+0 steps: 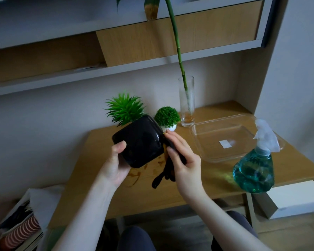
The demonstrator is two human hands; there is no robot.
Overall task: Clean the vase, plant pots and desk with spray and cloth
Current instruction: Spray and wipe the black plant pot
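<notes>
At the far left, low down, a stack of books [20,230] sits beside the desk [198,180]. The left hand [114,167] holds the black pot [139,142] up above the desk, thumb curled on the near side, fingers hidden behind it. The pot is tipped over, so its bottom faces us and its spiky green plant [124,108] points up and away toward the wall. Just right of the pot, the right hand [183,160] pinches a dark cloth [166,171] and presses it on the pot's right side. The cloth hangs down long below the hand. Behind the fingers stands a small round plant in a white pot [168,117]. Farther right is a tall glass vase [187,102], upright, with a green stem [178,46] leaning up to the left. Next comes a clear tray [203,142], lying flat. Near the desk's right edge stands a spray bottle [254,171] with blue-green liquid.
</notes>
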